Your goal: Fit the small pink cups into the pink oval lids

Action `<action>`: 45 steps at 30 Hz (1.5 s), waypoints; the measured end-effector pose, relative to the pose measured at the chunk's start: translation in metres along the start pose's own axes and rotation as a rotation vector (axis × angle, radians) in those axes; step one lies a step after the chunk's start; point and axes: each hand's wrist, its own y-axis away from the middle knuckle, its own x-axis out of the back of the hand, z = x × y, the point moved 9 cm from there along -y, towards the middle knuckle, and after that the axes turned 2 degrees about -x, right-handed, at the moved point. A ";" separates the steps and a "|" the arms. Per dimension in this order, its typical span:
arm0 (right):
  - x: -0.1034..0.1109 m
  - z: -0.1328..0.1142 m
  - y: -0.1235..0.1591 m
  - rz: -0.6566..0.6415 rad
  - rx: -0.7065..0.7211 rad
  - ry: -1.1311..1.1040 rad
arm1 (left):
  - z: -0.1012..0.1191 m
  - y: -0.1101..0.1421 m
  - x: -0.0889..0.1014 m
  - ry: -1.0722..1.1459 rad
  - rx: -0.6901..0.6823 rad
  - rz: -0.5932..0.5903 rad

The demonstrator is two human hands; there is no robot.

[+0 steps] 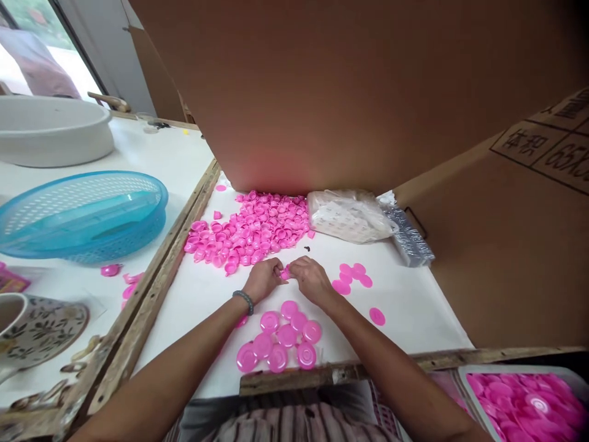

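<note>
A small pink toy cup [285,272] is pinched between my two hands over the white tabletop. My left hand [264,280], with a beaded bracelet at the wrist, has its fingers closed on the cup's left side. From the right, my right hand [313,280] closes its fingers on the same piece, so much of it is hidden. Just beyond lies a heap of pink toy cups [257,227]. Nearer my body, several round pink saucers [286,336] are spread between my forearms. A few flat pink discs [353,275] lie right of my right hand.
Cardboard walls [350,98] rise behind and to the right. A clear plastic bag [347,216] and a grey wrapped bundle [409,236] lie against them. A wooden strip [156,294] divides off the left table, with a blue basket [83,215] and floral mug [43,331]. A bin of pink pieces [529,402] stands lower right.
</note>
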 end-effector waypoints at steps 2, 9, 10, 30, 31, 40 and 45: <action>-0.006 -0.001 0.003 -0.048 0.006 0.059 | 0.000 0.000 0.000 -0.004 0.000 0.007; 0.001 0.010 0.007 0.028 -0.079 0.020 | 0.007 -0.001 0.001 -0.155 -0.026 0.029; 0.003 0.011 0.006 0.029 -0.074 -0.005 | 0.011 0.000 0.003 -0.201 -0.060 0.034; 0.036 0.040 0.074 0.024 -0.186 0.089 | 0.076 -0.009 -0.077 -0.344 -0.271 -0.204; 0.031 0.039 0.072 -0.011 -0.174 0.113 | 0.075 -0.009 -0.076 -0.331 -0.261 -0.197; 0.014 0.025 0.065 -0.164 -0.089 0.247 | 0.074 -0.007 -0.073 -0.275 -0.244 -0.146; 0.017 0.028 0.054 -0.212 -0.153 0.135 | 0.071 -0.005 -0.069 -0.192 -0.249 -0.162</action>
